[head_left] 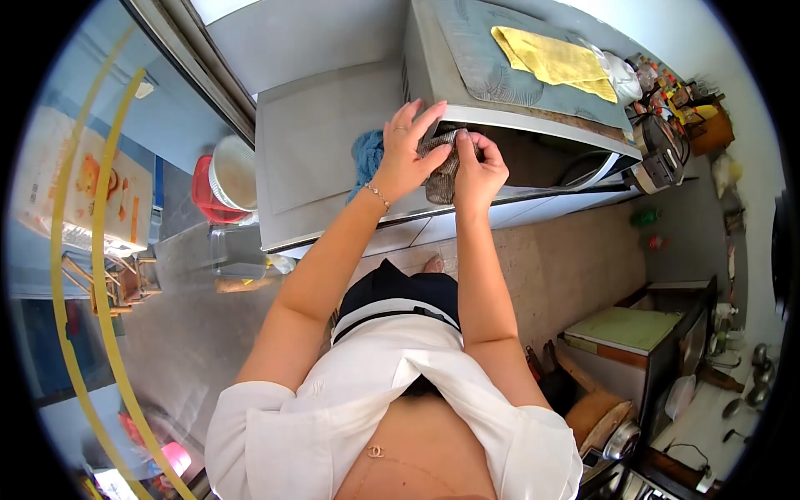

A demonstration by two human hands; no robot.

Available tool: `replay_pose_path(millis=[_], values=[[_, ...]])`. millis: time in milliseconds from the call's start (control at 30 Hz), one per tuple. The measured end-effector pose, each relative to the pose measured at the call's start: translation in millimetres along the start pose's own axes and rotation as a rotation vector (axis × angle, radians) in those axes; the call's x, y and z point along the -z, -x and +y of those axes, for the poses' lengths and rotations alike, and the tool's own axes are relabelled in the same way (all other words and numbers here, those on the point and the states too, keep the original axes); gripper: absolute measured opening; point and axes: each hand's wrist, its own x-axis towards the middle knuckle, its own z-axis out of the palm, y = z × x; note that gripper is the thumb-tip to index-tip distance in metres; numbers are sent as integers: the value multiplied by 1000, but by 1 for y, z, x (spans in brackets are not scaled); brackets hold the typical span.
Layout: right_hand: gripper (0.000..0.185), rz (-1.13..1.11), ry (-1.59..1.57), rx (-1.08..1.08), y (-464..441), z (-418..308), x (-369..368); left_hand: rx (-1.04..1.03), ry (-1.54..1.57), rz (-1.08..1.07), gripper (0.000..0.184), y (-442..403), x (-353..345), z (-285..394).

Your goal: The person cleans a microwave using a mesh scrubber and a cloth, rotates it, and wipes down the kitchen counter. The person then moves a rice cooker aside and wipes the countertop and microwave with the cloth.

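Brown cloth (441, 187) is hanging by the cabinet's (533, 119) open front | right hand (481, 172) is pinching it | left hand (403, 157) is spreading open, thumb touching | light, even pulling is likely keeping folds manageable

Yellow cloth (554, 62) and household clutter
The cloth lies on a patterned mat (471, 71); at left are a red basin (202, 190), white basket (234, 173) and printed carton (87, 179), at far right metal ladles (757, 385).
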Motion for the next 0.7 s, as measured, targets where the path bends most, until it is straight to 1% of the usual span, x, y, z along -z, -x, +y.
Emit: replay_pose_path(millis=[33, 100, 233, 267, 400, 500, 533, 567, 633, 700], values=[[11, 13, 6, -16, 2, 0, -1, 2, 0, 7, 59, -2, 0, -1], [11, -14, 52, 19, -2, -6, 0, 17, 6, 4, 59, 1, -1, -1], [10, 8, 9, -8, 3, 0, 1, 5, -8, -15, 59, 0, 0, -2], [10, 18, -36, -68, 3, 3, 1, 7, 17, -16, 59, 0, 1, -1], [11, -29, -28, 43, 0, -5, 0, 27, 45, -14, 58, 2, 0, 0], [12, 13, 39, -55, 4, -4, 1, 2, 26, 0, 57, -2, 0, -2], [12, -5, 107, 26, 1, -5, 0, 8, 25, 1, 57, -2, 0, -2], [12, -14, 75, 49, -1, -6, -1, 19, 27, -5, 57, 0, -1, -1], [12, -31, 7, 28, 0, -6, 0, 26, 44, -22, 58, 1, 2, 2], [12, 5, 53, 4, 3, 0, 0, 1, 18, -16, 58, 0, 1, -1]])
